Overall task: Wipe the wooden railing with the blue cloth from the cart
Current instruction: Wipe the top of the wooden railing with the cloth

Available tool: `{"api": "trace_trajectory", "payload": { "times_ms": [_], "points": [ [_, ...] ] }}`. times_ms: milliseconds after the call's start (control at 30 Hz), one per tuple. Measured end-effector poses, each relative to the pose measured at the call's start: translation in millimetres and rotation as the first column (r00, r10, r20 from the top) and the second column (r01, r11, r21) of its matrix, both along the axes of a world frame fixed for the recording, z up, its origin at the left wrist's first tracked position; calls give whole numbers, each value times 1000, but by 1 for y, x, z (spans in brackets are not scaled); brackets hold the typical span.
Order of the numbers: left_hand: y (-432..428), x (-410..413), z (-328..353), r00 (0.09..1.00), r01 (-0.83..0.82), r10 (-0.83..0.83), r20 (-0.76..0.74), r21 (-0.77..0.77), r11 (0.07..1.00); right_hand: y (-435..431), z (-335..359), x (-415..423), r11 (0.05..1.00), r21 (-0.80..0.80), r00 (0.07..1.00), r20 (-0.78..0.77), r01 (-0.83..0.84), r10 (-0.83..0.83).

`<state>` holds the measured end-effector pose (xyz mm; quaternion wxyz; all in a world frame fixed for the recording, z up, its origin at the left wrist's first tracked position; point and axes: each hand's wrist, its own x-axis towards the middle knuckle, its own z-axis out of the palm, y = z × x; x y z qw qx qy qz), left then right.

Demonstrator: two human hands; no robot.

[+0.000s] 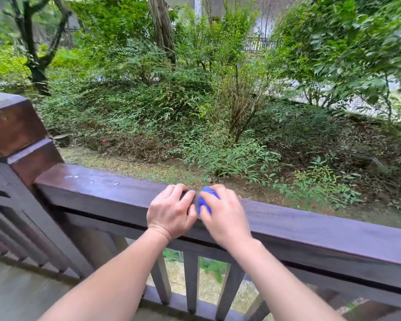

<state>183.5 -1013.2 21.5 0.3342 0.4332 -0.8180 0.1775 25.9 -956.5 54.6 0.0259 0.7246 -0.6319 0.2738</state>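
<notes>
A dark brown wooden railing (107,193) runs from the left post down to the right edge of the view. My right hand (222,213) rests on its top and presses a bunched blue cloth (205,200) against the wood; only a small part of the cloth shows under the fingers. My left hand (171,209) lies right beside it on the rail, fingers curled over the far edge, thumb close to the cloth. A few water drops sit on the rail top to the left of my hands. The cart is out of view.
A thick square wooden post (14,126) stands at the left end of the rail. Vertical balusters (191,281) fill the space under the rail. Beyond lie a gravel strip, shrubs and trees. A wooden deck floor (16,290) is at the lower left.
</notes>
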Motion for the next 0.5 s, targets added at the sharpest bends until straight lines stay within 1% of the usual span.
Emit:
{"api": "trace_trajectory", "payload": {
  "times_ms": [67,100,133,200,233,267,300,333,400,433,467,500],
  "points": [
    [0,1,1,1000,-6,6,-7,10,1000,9,-2,-10,986,18,986,-24,-166,166],
    [1,1,1,1000,-5,5,-9,16,1000,9,-1,-22,981,36,981,-27,-193,194],
    [2,1,1,1000,0,0,-11,21,1000,7,1,-35,983,48,984,-21,-175,176],
    [2,0,2,1000,1,-1,-17,27,1000,-2,3,-46,998,51,999,25,-43,42],
    [1,0,3,1000,-3,4,-17,30,1000,-7,3,-40,999,45,999,42,23,-25],
    [1,0,3,1000,-8,8,-15,32,999,-9,2,-29,998,30,998,39,50,-51],
    [2,1,3,1000,-7,8,-10,40,999,-9,1,-17,1000,15,1000,19,24,-24],
    [4,1,4,1000,-5,5,-7,50,999,-6,-1,-7,999,8,999,-2,-48,48],
    [4,2,8,1000,-6,7,-8,77,997,-2,-2,-9,979,28,979,-16,-201,201],
    [5,4,10,1000,-9,9,-4,98,995,-2,0,-15,971,49,972,-14,-236,237],
    [7,4,12,1000,-8,9,-2,124,992,-3,1,-22,972,67,974,-10,-226,227],
    [8,4,14,1000,-2,3,-1,149,989,-5,3,-25,983,67,985,1,-172,172]
  ]
}}
